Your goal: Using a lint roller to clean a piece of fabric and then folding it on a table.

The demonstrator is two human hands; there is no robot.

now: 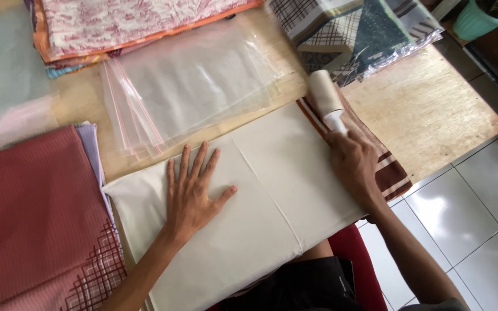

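Roller: we see a white cylindrical lint roller [325, 95] with a white plastic handle, over the far right end of the cloth, at the brown striped edge.
Roller axis: long axis runs near to far, tilted slightly left at the top; roll end points away from us, handle end points back to the hand.
Right hand [354, 164]: closed around the roller handle, knuckles up; roller sticks out just beyond the fingers, on the far side of the hand.
Left hand [191, 193]: open, fingers spread, palm pressed flat on the cloth; well apart from the roller, to its left and nearer us.
Cloth: folded cream rectangular fabric [272, 196], lies across the wooden table [433, 103], long axis from near left to far right.
Around: stack of clear zip plastic bags [185, 86] just beyond the cloth; red folded patterned fabric [36, 219] to the left.
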